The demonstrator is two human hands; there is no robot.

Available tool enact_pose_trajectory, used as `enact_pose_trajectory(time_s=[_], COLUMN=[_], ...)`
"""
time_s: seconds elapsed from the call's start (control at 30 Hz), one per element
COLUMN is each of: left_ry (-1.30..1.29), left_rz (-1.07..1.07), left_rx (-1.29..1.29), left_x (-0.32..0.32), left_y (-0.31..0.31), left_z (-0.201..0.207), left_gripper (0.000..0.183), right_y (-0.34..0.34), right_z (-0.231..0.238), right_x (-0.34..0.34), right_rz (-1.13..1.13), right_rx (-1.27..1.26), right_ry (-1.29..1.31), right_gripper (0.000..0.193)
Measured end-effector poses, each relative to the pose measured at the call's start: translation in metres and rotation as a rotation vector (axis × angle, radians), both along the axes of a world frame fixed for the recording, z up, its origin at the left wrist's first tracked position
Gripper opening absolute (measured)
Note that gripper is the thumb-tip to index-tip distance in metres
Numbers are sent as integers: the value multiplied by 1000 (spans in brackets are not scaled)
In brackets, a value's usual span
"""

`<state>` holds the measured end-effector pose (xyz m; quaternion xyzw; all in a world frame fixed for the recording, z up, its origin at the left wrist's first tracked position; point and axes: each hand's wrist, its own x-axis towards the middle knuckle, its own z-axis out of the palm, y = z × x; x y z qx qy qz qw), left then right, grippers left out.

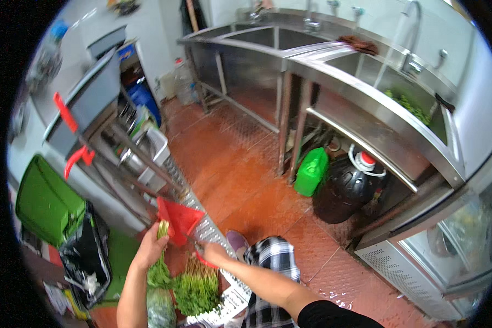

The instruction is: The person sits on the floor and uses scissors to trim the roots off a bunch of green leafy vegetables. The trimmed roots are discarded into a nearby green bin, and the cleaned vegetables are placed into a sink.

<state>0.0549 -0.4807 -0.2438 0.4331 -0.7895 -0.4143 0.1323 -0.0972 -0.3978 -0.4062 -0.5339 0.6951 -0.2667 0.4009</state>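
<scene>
My left hand (pixel 149 247) is closed round a small bunch of leafy greens (pixel 163 229), its pale stem ends pointing up and its leaves hanging below. Close by on the right, my right hand (pixel 213 254) grips what look like red-handled scissors (pixel 205 261); their blades are hard to make out. A red dustpan (pixel 177 218) lies just beyond both hands. Beneath my right hand is a heap of greens (pixel 197 290) with brownish root ends toward the dustpan. A clear plastic bag of greens (pixel 161 309) rests beside the heap, near my left forearm.
A metal drain grate (pixel 206 227) crosses the red tile floor. On the left stands a green bin (pixel 52 202) with a black liner (pixel 87 259). Steel sinks (pixel 333 52) line the back, one with running water over greens (pixel 407 106). A green jug (pixel 312 170) and dark bottle (pixel 344 191) stand below.
</scene>
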Motion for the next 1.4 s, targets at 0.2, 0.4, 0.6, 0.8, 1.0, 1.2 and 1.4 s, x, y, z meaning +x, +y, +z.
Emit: enact_pose_trajectory(time_s=[0.2,0.4,0.6,0.8,1.0,1.2,1.4], left_ry=[529,776,411,-241,-576,-758,-840], left_rz=[-801,-643,-265,411,470,482,316], left_rx=[-1158,-1195,-898,-61,174,89,-168], left_x=[-279,-291,-121,156,182,128,148], left_y=[106,144,2,-17,12,12,18], left_z=[223,272,53,-240,-384,-444,-475], left_gripper=[62,45,41,21,31,63,45], right_y=[30,4,33,33,11,-16,-32], right_z=[-54,-48,7,69,72,61,52], right_x=[-30,-23,-67,-38,-15,5,20], right_rz=[-91,-211,-560,-555,-469,-425,-354], right_rx=[-154,-164,-332,-93,84,193,244], right_ry=[25,-31,-814,-843,-670,-547,-549], right_gripper=[63,44,21,43,44,47,52])
